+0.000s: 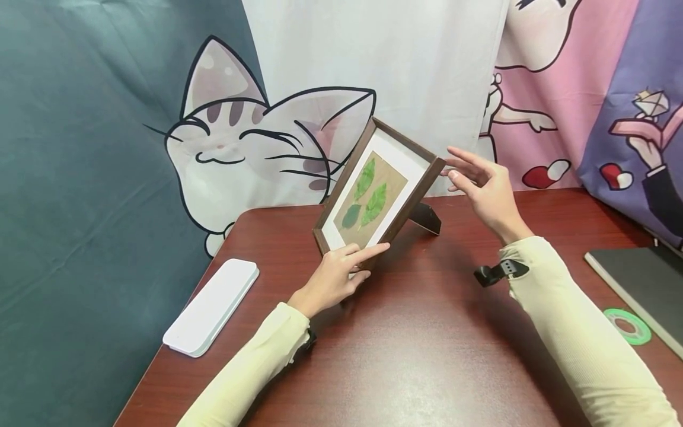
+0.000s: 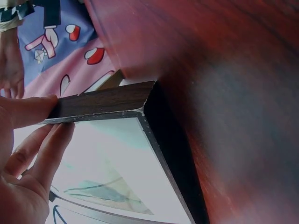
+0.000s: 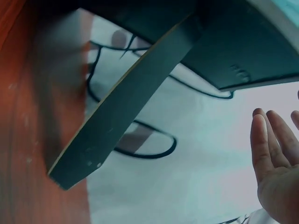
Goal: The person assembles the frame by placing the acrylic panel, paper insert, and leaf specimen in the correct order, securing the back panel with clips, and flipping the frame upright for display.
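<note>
A brown picture frame [image 1: 380, 190] with green leaves on a white mat stands tilted over the table. My left hand [image 1: 332, 276] pinches its lower edge, thumb on one side and fingers on the other, as the left wrist view shows at the dark wooden edge [image 2: 103, 100]. My right hand [image 1: 491, 193] holds nothing; its extended fingers are right beside the frame's upper right corner. Behind the frame, a black easel leg [image 3: 124, 102] juts out from the dark backing [image 3: 233, 51] down to the tabletop.
A white case [image 1: 213, 307] lies at the table's left edge. To the right are a green tape roll [image 1: 637, 326] and a dark flat book-like item [image 1: 640, 276]. A cartoon cat curtain [image 1: 224, 160] hangs close behind the wooden table [image 1: 427, 344].
</note>
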`<state>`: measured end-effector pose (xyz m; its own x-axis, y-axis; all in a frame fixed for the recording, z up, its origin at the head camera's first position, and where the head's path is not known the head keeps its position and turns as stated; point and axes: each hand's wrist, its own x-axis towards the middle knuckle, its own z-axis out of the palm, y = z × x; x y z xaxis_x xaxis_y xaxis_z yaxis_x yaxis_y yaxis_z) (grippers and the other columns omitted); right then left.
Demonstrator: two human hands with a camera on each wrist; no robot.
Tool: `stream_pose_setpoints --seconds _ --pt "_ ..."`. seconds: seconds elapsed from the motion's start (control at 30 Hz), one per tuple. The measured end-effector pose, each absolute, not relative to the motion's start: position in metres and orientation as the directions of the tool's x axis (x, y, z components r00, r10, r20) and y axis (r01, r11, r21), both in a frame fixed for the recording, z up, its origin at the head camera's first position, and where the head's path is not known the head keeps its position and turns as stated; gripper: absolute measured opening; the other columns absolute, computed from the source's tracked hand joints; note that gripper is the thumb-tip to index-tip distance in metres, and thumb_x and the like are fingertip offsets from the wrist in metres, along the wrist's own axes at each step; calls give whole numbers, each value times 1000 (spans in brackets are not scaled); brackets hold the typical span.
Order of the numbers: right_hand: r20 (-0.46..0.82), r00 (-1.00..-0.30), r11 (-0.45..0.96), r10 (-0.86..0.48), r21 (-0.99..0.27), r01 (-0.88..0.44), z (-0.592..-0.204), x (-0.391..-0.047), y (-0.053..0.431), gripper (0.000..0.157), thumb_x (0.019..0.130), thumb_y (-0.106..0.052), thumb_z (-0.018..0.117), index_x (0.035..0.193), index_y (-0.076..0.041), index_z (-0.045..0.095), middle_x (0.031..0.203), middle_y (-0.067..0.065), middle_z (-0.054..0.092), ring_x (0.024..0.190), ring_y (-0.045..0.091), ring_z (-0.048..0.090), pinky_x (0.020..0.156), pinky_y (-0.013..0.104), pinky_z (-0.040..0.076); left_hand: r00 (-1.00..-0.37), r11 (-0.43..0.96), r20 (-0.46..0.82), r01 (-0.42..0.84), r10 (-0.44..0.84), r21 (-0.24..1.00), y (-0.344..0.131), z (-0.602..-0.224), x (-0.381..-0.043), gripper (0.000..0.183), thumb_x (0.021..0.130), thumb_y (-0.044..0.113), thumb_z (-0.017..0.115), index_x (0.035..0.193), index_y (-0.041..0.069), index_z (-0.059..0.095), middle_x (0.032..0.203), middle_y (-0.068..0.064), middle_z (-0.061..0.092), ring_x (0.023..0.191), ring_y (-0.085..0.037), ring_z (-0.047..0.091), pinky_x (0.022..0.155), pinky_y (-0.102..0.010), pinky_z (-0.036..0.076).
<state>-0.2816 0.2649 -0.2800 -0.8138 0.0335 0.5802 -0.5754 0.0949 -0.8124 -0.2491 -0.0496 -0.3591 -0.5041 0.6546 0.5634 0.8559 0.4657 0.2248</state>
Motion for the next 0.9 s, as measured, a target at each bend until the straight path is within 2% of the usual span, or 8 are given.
stream_pose_setpoints --seconds 0.13,0.4,0.57,0.9 --pt "629 -776 32 40 -777 -628 -271 -275 257 41 94 -3 67 135 -7 64 116 -6 75 83 6 71 76 17 56 -500 467 568 857 653 217 -50 -359 -249 64 84 1 77 140 27 60 78 -2 53 70 -8 59 76 -14 55" --pt "694 -718 114 62 -719 -685 -259 -268 237 39 88 4 68 127 -1 68 119 -3 72 101 7 68 82 14 55 -496 473 587 856 640 208 -47 -360 -249 64 83 1 77 139 27 60 78 -1 54 69 -6 56 73 -14 52" --pt "703 -706 97 85 -711 -696 -258 -267 232 37 84 10 69 121 4 70 115 -2 68 97 9 65 83 12 54 -489 461 592 862 641 213 -42 -360 -248 64 83 -1 76 139 26 60 78 -1 55 67 -5 53 70 -12 50" --pt "715 -688 94 129 -699 -709 -257 -271 233 37 81 12 72 118 5 72 109 -1 69 89 8 64 83 12 54 -486 457 588 864 647 211 -32 -358 -245 64 83 0 76 140 26 59 78 0 54 65 -4 52 69 -11 47"
